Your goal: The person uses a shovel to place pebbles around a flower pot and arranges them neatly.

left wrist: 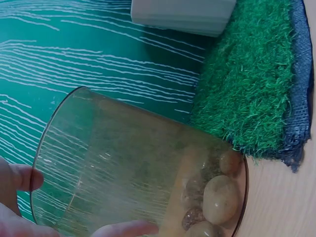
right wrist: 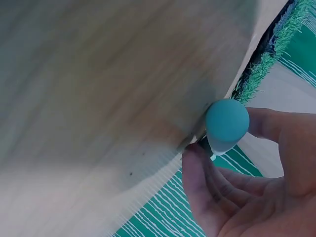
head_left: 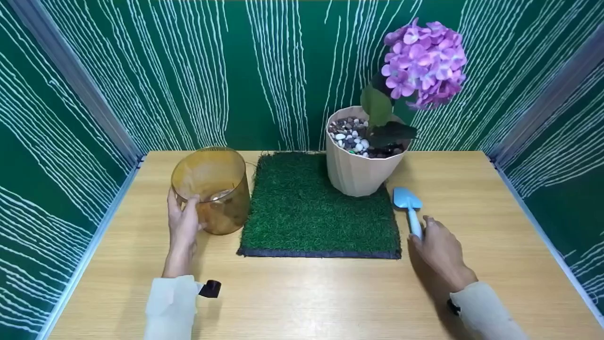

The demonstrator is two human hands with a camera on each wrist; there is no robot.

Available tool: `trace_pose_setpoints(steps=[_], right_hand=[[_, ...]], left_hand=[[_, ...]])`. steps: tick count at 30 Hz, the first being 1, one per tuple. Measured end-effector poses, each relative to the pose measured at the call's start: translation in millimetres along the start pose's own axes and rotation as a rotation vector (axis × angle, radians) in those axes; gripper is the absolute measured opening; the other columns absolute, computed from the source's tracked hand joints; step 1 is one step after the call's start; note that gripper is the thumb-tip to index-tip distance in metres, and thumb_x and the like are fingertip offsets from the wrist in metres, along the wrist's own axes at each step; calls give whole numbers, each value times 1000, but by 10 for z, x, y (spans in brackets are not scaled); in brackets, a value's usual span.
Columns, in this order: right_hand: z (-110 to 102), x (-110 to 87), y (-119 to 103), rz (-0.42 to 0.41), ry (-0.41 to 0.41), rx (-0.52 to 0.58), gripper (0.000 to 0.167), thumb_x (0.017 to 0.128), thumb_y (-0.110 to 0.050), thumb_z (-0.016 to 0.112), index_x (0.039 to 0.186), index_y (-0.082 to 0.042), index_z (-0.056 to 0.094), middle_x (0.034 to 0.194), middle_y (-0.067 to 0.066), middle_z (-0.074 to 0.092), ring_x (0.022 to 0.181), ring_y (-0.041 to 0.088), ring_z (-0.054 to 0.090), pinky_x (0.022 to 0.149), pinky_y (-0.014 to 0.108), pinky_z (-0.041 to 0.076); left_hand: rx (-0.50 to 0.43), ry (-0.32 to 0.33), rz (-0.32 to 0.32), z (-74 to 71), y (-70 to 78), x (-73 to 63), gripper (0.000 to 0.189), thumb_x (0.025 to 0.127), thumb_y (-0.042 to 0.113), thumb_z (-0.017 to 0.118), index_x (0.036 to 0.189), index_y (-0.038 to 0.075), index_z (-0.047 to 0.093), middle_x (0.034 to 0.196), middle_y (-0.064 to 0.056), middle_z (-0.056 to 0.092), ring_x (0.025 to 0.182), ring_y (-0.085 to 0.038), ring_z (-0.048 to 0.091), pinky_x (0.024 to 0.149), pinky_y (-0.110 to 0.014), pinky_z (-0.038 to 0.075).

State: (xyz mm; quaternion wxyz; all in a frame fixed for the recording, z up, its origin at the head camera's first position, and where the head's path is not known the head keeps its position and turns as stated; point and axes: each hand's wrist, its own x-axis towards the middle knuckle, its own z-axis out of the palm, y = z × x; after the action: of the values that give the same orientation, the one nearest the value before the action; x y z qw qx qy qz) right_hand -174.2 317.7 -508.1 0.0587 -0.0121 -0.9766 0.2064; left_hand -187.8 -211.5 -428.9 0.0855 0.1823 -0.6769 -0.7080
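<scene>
A see-through amber container [head_left: 226,215] stands left of the grass mat in the head view. My left hand [head_left: 183,224] grips its near left side, close to the rim. Rounded stones [left wrist: 220,200] lie at its bottom in the left wrist view. On the right, a light blue hand trowel [head_left: 406,198] lies on the table, blade pointing away from me. My right hand [head_left: 439,248] holds the end of its handle [right wrist: 227,121] between thumb and curled fingers [right wrist: 193,173].
A square of artificial grass [head_left: 311,212] with a dark edge lies mid-table. At its back right corner stands a cream ribbed pot [head_left: 354,174] of pebbles with a tall purple hydrangea [head_left: 424,63]. Green white-lined walls [head_left: 264,85] enclose the wooden table [head_left: 302,297].
</scene>
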Motion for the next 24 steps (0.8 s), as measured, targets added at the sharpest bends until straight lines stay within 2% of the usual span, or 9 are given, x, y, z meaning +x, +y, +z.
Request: trace_pose_setpoints(steps=[2, 4, 16, 21, 24], right_hand=[[-3, 2, -7, -4, -11, 16, 61, 96, -12, 73, 140, 22, 48, 99, 34, 64, 71, 32, 58, 60, 54, 54], [-7, 7, -12, -2, -22, 33, 59, 96, -10, 72, 140, 22, 48, 99, 33, 64, 73, 32, 58, 61, 53, 54], [-2, 15, -22, 11, -53, 52, 56, 96, -7, 72, 140, 21, 49, 96, 30, 64, 73, 32, 59, 60, 50, 53], [-31, 0, -22, 13, -70, 65, 54, 97, -3, 68, 142, 18, 48, 101, 33, 65, 76, 34, 61, 63, 51, 55], [-52, -14, -18, 18, -63, 54, 56, 96, -3, 66, 144, 18, 47, 106, 38, 65, 80, 40, 65, 66, 55, 56]], left_hand=[[-5, 3, 1, -5, 3, 5, 80, 108, 22, 46, 172, 30, -2, 177, -9, 12, 141, -34, 38, 60, -23, 53], [-7, 5, 3, -9, 4, 5, 81, 108, 20, 46, 172, 31, -2, 177, -9, 12, 140, -34, 38, 59, -22, 53], [-26, -18, -6, -4, 44, 2, 82, 107, 16, 46, 172, 32, -3, 178, -9, 10, 147, -36, 36, 62, -23, 54], [-13, -14, -25, -17, 71, 6, 84, 107, 16, 45, 171, 31, -7, 178, -10, 8, 146, -33, 36, 59, -21, 52], [-14, -20, -23, -26, 74, 16, 84, 107, 14, 44, 171, 32, -7, 178, -10, 8, 147, -33, 35, 58, -21, 53]])
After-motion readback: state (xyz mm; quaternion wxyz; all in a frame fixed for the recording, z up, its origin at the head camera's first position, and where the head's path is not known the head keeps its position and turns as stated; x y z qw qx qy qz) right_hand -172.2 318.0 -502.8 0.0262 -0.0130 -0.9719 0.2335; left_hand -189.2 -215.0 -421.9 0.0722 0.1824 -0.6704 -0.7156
